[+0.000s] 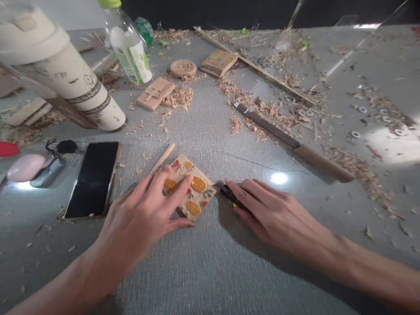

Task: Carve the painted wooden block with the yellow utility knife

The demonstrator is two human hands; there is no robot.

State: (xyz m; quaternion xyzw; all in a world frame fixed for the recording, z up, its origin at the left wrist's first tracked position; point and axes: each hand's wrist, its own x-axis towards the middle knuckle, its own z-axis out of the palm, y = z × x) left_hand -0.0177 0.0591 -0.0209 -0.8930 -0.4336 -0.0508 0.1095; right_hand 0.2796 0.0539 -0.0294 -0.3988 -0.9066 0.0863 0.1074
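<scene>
My left hand [152, 194] presses a square wooden block [197, 183] against the grey tabletop, fingers on its top and thumb along its near edge. Carved orange ovals, small red flowers and green leaves decorate the block. Closed around a utility knife [226, 191] with a black and yellow handle is my right hand [262, 203]. The knife's short blade reaches the block's right corner; whether it cuts in I cannot tell. A thin wooden stick [164, 156] lies just behind the block, beside my left fingers.
A phone [93, 179], a pale tumbler [88, 94] and a plastic bottle [129, 52] stand or lie left. Behind are a plain carved block [155, 93], a round carved piece [183, 68] and another painted block [219, 62]. A file [288, 142] lies right among shavings.
</scene>
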